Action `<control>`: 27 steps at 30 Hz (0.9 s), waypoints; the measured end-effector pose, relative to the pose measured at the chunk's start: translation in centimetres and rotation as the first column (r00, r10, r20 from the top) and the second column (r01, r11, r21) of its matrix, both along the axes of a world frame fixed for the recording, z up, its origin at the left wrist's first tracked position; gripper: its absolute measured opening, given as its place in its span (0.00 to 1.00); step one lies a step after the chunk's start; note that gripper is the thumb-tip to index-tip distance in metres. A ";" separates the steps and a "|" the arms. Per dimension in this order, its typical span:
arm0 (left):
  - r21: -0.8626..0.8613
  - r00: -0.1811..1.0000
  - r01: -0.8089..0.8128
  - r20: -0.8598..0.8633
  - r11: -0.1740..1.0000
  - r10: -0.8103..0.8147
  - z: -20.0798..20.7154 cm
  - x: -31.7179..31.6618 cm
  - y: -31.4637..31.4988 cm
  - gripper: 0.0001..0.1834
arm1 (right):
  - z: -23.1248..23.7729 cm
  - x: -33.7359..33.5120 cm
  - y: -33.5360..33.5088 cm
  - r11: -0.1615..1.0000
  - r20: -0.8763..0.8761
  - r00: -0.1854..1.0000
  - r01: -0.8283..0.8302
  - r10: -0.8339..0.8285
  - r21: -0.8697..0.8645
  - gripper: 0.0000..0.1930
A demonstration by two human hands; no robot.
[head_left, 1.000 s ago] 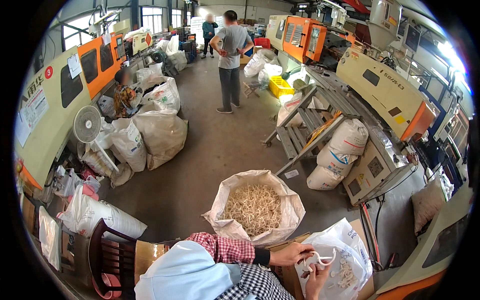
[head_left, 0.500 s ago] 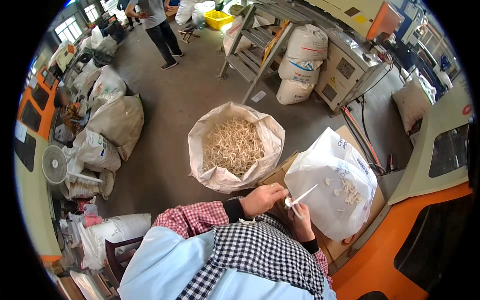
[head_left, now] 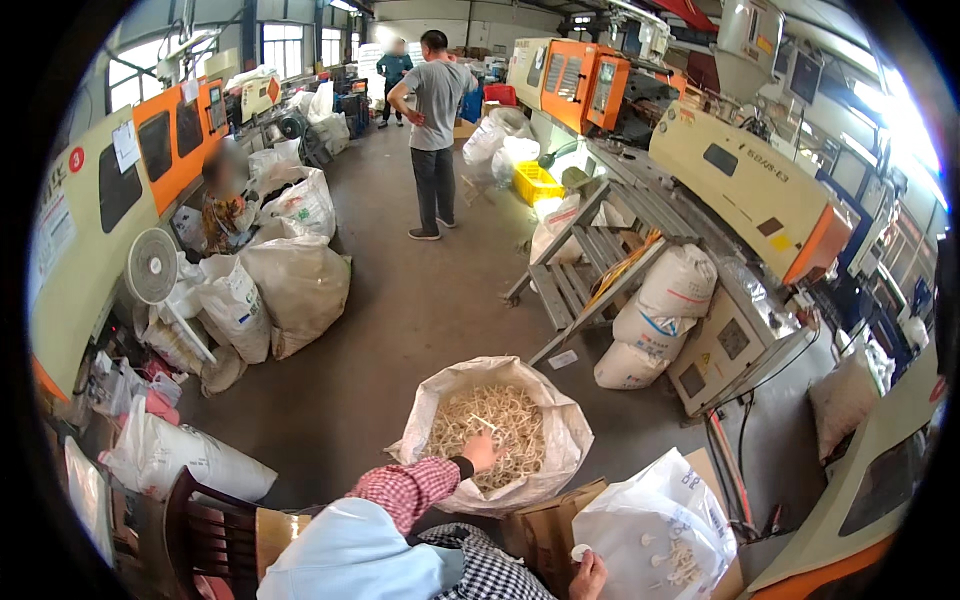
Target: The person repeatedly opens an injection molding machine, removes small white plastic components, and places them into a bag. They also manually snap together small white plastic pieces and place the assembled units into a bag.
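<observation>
My left hand (head_left: 483,452) reaches over an open woven sack (head_left: 567,440) heaped with thin, curled off-white plastic pieces (head_left: 462,412). Its fingers look stretched out. A whiter plastic stick (head_left: 484,424) shows just beyond the fingertips; I cannot tell whether they still touch it. At the lower edge, my right hand (head_left: 588,578) pinches a small white disc-like plastic piece (head_left: 580,552). Beside that hand is a translucent white plastic bag (head_left: 620,510), with several white disc-headed pieces (head_left: 675,565) showing in it.
A cardboard box (head_left: 545,535) stands between sack and bag. Beyond are metal steps (head_left: 570,285) and stacked white sacks (head_left: 652,320). Full sacks (head_left: 295,290) and a fan (head_left: 152,266) line the left. A person (head_left: 435,120) stands in the aisle; another sits left.
My left hand has left my right hand and moved over the woven sack. The long stick no longer shows at the piece in my right hand. The view has tipped up.
</observation>
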State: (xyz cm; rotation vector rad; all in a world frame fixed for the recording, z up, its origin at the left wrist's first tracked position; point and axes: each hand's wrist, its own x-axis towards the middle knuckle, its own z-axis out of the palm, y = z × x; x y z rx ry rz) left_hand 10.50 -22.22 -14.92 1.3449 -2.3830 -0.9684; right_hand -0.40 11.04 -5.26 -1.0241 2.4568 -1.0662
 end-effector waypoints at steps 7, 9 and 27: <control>0.749 0.822 0.560 -0.446 0.355 -0.355 10.6 -2.2 12.5 0.23 | 4.0 2.0 -2.9 0.990 0.020 0.998 -0.064 0.067 -0.128 0.14; 0.605 0.748 0.663 -0.520 0.440 -0.413 14.4 -1.5 14.2 0.21 | 4.4 2.3 -2.9 0.983 0.077 0.995 -0.042 0.057 -0.179 0.14; 0.607 0.892 0.446 -0.359 0.658 -0.273 10.0 3.6 13.1 0.14 | -9.7 -13.4 13.1 0.705 -0.639 0.658 0.666 -0.399 0.246 0.16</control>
